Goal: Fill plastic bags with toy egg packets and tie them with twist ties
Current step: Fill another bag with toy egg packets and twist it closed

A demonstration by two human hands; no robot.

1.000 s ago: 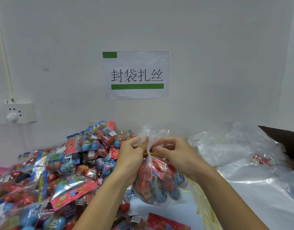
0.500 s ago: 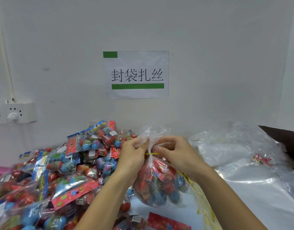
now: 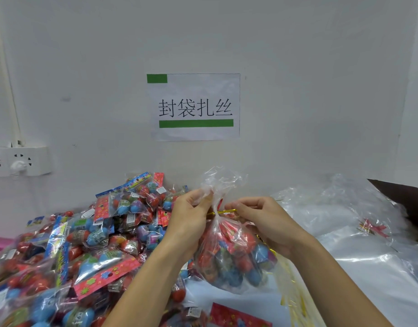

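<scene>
Wall socket [image 3: 19, 161]: a white outlet strip with a plug in it, fixed to the wall at far left.
Toy egg packets [image 3: 90, 244]: a heap of red and blue packets covers the left of the tabletop [image 3: 380, 291], up against the wall.
Left hand [image 3: 191, 218]: fingers and thumb curled, pinching the gathered neck of the plastic bag [image 3: 229, 253] just above the tie.
Plastic bag: clear, packed with toy egg packets, held upright above the tabletop between both hands, its loose top fanning out over the fingers.
Twist tie [image 3: 223, 211]: a gold strip lying crosswise at the bag's neck.
Right hand [image 3: 267, 223]: fingers curled, pinching the tie's right end beside the neck.
Wall sign [image 3: 194, 107]: white paper with green bars and black characters, above the hands.
Empty bags [image 3: 344, 208]: clear plastic piled at right, a small red-and-gold bundle of ties [image 3: 373, 228] lying on it.
</scene>
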